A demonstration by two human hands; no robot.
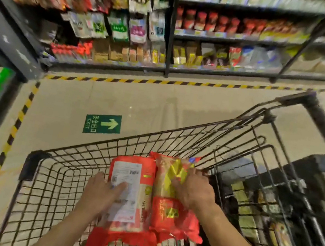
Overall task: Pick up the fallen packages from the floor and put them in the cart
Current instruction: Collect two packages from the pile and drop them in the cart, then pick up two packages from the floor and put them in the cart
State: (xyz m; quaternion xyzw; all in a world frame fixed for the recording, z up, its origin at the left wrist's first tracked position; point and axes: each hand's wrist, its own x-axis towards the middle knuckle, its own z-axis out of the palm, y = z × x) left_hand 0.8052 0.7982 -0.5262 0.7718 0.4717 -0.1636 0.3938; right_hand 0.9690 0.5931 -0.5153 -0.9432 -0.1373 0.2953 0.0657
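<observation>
Packages (pixel 131 194) lie under your flat left hand (pixel 101 194) and right hand (pixel 193 189), fingers spread, inside the cart (pixel 47 170); shelves (pixel 213 37) at 12 o'clock are blurred, floor (pixel 139 102) tiled.

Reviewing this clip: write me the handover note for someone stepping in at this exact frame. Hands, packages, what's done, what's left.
Left hand: flat on the package with the white label, label side up.
Right hand: spread over the red and yellow package beside it.
Neither hand visibly grips; both press from above.
Both packages lie side by side inside the cart, toward its right side.
Done: these two packages are in the cart.
Left: let go and withdraw the hands. The visible floor shows no more packages, only an exit sticker; check the floor out of view.
</observation>
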